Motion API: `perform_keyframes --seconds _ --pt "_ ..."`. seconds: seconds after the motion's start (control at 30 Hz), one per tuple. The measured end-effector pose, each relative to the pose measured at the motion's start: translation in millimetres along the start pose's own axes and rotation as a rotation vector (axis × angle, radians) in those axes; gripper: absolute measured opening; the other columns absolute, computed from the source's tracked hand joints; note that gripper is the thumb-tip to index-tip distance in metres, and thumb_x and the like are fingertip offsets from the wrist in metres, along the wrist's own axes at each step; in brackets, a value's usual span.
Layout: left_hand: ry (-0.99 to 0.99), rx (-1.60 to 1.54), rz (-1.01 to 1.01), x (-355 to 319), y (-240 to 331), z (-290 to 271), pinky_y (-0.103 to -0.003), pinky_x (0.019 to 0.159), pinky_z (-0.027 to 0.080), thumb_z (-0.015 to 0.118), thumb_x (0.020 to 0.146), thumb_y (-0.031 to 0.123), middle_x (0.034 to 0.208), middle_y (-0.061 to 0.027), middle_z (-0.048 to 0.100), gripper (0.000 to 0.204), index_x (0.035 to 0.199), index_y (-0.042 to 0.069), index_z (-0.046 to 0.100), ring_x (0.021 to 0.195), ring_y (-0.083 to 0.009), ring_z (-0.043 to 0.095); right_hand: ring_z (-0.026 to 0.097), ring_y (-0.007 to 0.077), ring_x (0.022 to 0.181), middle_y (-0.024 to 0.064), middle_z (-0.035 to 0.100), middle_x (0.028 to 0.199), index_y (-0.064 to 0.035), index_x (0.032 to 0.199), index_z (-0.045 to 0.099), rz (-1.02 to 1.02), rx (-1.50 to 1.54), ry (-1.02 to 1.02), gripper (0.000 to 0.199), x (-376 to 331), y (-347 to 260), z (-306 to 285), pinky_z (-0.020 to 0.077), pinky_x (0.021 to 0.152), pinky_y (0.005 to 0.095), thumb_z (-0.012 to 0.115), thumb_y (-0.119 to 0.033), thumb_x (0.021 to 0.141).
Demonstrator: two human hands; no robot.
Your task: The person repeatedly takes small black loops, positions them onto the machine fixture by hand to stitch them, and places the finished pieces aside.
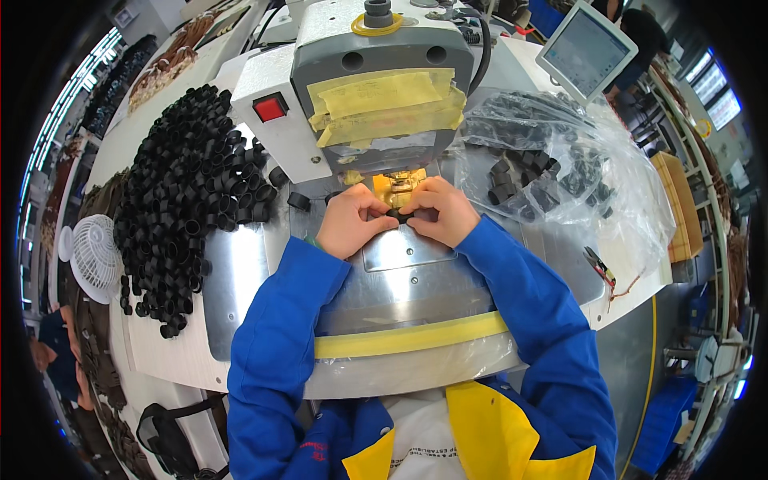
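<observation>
Both my hands meet in front of the lit working area of a grey and white sewing machine [384, 48]. Between their fingertips is a small black band [398, 216], probably a loop like those in the heap, partly covered by the fingers. My left hand [352, 222] pinches its left end, and my right hand [445, 210] pinches its right end. Just beyond them brass-coloured metal parts [398, 186] glow under the machine head. A metal plate [408, 256] lies beneath my hands.
A large heap of black loops [192, 184] covers the left of the table. On the right, a clear plastic bag [632, 192] holds more black loops [512, 176]. Small snips [600, 266] lie near the right edge. A screen [586, 52] stands back right; a white fan [96, 258] is far left.
</observation>
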State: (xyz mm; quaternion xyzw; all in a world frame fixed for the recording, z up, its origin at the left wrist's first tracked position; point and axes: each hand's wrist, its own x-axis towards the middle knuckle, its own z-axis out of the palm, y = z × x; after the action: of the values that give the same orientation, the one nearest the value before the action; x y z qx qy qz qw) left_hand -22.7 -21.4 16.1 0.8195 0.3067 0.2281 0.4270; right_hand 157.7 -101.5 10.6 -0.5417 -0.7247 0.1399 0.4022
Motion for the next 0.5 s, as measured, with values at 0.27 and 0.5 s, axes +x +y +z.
perform_keyframes --seconds 0.27,0.5 --pt "-0.073 -0.025 0.138 -0.8 -5.8 -3.6 -0.027 0.056 0.040 0.062 0.075 0.015 0.070 -0.0076 0.051 0.013 0.080 0.002 0.063 0.061 -0.0188 0.051 0.054 0.0257 0.055 0.0077 0.052 0.068 -0.0051 0.072 0.055 0.158 -0.339 0.073 0.020 2.0 -28.3 16.8 0.0456 0.050 0.0345 0.067 -0.020 0.067" --pt "0.062 -0.165 0.362 2.0 -5.3 1.8 -0.031 0.070 0.040 0.059 0.076 0.011 0.079 -0.0059 0.056 0.016 0.092 0.007 0.062 0.079 -0.0205 0.052 0.056 0.0295 0.058 0.0106 0.054 0.068 -0.0053 0.073 0.052 0.213 -0.385 0.076 0.016 -4.5 -40.8 19.2 0.0454 0.051 0.0369 0.062 -0.018 0.069"
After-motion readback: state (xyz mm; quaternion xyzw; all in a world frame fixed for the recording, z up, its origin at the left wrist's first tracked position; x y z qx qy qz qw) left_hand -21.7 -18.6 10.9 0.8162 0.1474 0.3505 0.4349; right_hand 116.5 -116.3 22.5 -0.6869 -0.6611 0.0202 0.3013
